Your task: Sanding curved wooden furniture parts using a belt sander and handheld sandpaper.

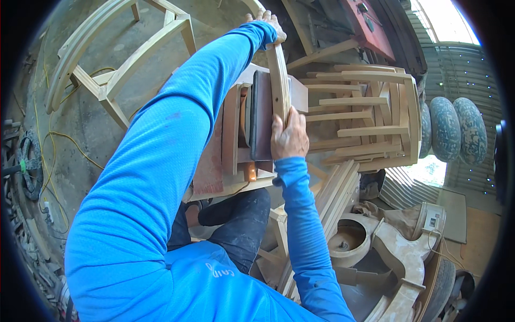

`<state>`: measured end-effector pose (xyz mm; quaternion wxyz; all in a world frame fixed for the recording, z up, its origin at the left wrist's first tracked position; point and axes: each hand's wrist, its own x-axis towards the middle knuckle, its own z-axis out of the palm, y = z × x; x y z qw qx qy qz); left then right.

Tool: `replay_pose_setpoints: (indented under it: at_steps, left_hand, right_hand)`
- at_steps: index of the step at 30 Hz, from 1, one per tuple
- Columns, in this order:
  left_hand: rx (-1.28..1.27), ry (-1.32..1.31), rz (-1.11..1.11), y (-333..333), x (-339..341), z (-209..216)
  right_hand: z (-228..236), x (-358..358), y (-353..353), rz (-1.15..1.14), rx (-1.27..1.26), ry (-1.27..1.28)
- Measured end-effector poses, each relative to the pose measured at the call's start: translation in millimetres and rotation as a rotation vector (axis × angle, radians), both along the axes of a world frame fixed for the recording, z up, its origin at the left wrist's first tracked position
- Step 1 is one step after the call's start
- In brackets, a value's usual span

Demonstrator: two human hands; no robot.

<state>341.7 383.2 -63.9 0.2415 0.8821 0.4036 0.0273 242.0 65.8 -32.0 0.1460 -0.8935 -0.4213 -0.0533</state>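
A long, curved strip of pale wood (278, 75) runs from the top edge toward me. My left hand (269, 26) is stretched far forward and wrapped over its far part. At the near end, my right hand (290, 135) grips the strip with the thumb along its left side. Between my hands, the wood lies along a dark belt (261, 115) on a wooden-framed machine (230, 129) that looks like a belt sander. Whether the wood presses on the belt I cannot tell.
Curved wooden frames (145, 48) stand on the floor at the left. Stacked slatted wooden pieces (370, 115) are at the right. A large pale machine housing (402, 247) sits at the lower right. Yellow cord (75, 140) trails over the floor at the left.
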Motion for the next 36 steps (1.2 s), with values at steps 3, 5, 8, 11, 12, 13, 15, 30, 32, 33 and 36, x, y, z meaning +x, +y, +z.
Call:
replay_pose_setpoints:
  at_steps: [3,5,8,11,12,13,15,30,32,33,36]
  left_hand:
    - [0.011,-0.029,-0.043,-19,-15,7]
    - [0.051,-0.017,-0.066,-34,-22,13]
    - [0.065,-0.016,-0.104,-72,-31,27]
    - [0.138,-0.093,-0.133,-119,-69,34]
    - [0.201,-0.094,-0.130,-137,-84,30]
    - [0.212,-0.091,-0.129,-157,-96,30]
    - [0.227,-0.095,-0.149,-207,-116,34]
    - [0.281,-0.205,-0.376,-498,-262,-13]
    - [0.266,-0.241,-0.397,-499,-270,-15]
    - [0.282,-0.193,-0.379,-494,-267,-16]
    - [0.326,-0.180,-0.349,-468,-244,-19]
  right_hand:
    - [-6,-26,-47,-0.018,-0.004,0.026]
    - [-12,-48,-83,-0.017,0.002,0.032]
    - [-18,-76,-145,-0.104,0.046,0.120]
    - [-27,-104,-196,-0.083,0.043,0.117]
    - [-32,-112,-211,-0.082,0.062,0.126]
    - [-41,-119,-231,-0.065,0.083,0.133]
    - [-60,-127,-280,-0.063,0.116,0.138]
    - [-198,-231,-545,-0.192,-0.144,0.404]
    - [-207,-234,-548,-0.202,-0.100,0.398]
    - [-206,-229,-542,-0.189,-0.112,0.366]
    - [-210,-205,-512,-0.158,-0.092,0.311]
